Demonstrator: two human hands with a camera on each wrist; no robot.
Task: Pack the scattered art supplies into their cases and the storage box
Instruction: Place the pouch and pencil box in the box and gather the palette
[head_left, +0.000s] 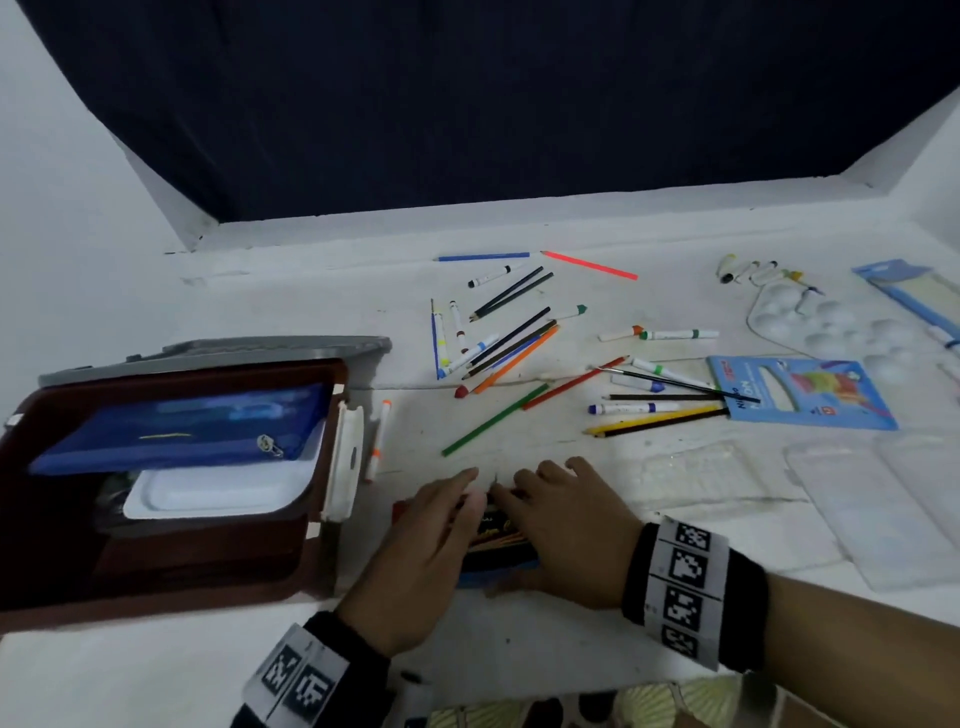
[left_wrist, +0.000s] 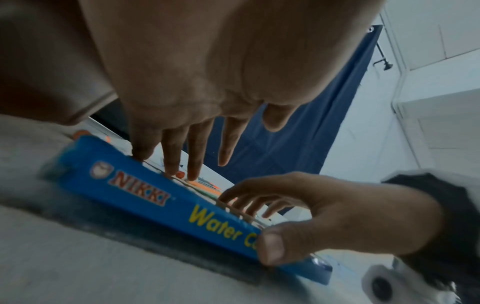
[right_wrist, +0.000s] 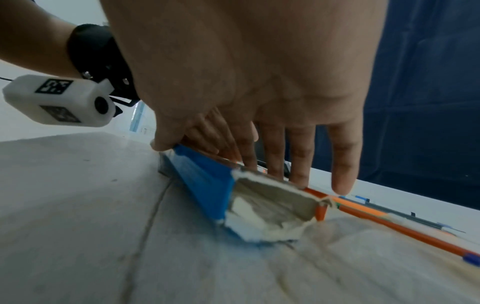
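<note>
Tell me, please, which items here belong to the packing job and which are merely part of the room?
Belonging to the job:
- blue cardboard Water Colour box under both hands
- scattered coloured pencils and markers
- white plastic paint palette
- open brown storage box

Just there:
- dark blue curtain
- white tabletop

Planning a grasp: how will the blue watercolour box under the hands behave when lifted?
The watercolour box is thin cardboard with a torn open end, so probably light and crushable. Contents might slide out if that end tips down.
</note>
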